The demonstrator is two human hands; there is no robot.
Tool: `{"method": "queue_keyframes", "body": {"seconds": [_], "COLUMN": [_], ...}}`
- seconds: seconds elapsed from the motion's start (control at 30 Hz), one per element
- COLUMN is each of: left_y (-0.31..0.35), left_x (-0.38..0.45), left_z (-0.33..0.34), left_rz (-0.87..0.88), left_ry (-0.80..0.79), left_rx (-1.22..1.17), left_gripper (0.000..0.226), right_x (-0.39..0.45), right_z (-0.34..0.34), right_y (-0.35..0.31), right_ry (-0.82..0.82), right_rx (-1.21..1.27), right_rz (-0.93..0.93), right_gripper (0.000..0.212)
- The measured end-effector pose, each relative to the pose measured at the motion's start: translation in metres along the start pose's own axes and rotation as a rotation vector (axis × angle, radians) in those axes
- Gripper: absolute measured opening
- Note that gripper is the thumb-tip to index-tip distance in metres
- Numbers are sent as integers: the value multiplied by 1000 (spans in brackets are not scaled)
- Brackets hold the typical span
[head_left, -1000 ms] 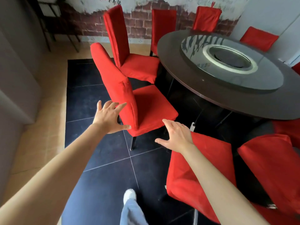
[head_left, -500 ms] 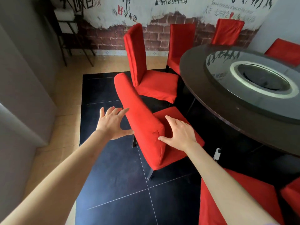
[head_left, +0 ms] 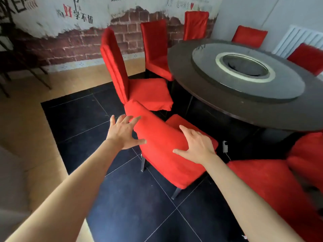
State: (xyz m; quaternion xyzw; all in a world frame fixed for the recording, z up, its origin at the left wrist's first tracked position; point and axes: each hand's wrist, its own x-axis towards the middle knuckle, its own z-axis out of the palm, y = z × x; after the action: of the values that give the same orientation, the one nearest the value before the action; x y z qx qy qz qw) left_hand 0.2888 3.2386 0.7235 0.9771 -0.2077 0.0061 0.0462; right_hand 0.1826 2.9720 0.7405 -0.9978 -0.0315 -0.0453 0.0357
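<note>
Evidently mid-reach: the chair (head_left: 157, 142) stood on the dark floor (head_left: 131, 206) just beside the table (head_left: 209, 102), seat toward the rim and tall back toward the person, between a second chair (head_left: 148, 95) beyond and a third chair (head_left: 271, 189) nearer. The left hand (head_left: 124, 133) lay spread and straight-fingered against the back's left edge, thumb touching the cover; the right hand (head_left: 197, 145) rested on the right edge, fingers laid over the top, neither one clenched. The hands bracketed the back, probably so the chair could be steered squarely, without twisting, toward the table.
</note>
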Motion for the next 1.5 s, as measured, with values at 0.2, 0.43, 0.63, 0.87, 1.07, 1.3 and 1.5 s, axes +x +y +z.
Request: {"method": "queue_keyframes", "body": {"seconds": [0.2, 0.43, 0.63, 0.87, 1.07, 1.3, 1.5], "left_y": [1, -8, -9, -15, -16, -19, -24], "left_x": [44, 82, 114, 123, 112, 78, 83], "left_z": [5, 1, -3, 8, 8, 15, 16], "left_rz": [140, 233, 398, 488, 457, 433, 437], "left_ry": [-23, -116, -264, -260, -242, -150, -122], "left_rx": [-36, -5, 65, 65, 46, 34, 29], "left_gripper": [105, 107, 109, 108, 105, 103, 104], "right_x": [15, 33, 35, 30, 21, 13, 14], "right_z": [9, 25, 32, 41, 36, 31, 35], "right_y": [-16, -27, -35, -50, -52, -50, -58], "right_ry": [-62, -113, -100, -62, -107, -178, -112], "right_rx": [-41, -62, -76, -123, -136, -169, -179], "right_rz": [85, 173, 359, 576, 636, 634, 628], "right_gripper": [95, 97, 98, 99, 100, 88, 76]}}
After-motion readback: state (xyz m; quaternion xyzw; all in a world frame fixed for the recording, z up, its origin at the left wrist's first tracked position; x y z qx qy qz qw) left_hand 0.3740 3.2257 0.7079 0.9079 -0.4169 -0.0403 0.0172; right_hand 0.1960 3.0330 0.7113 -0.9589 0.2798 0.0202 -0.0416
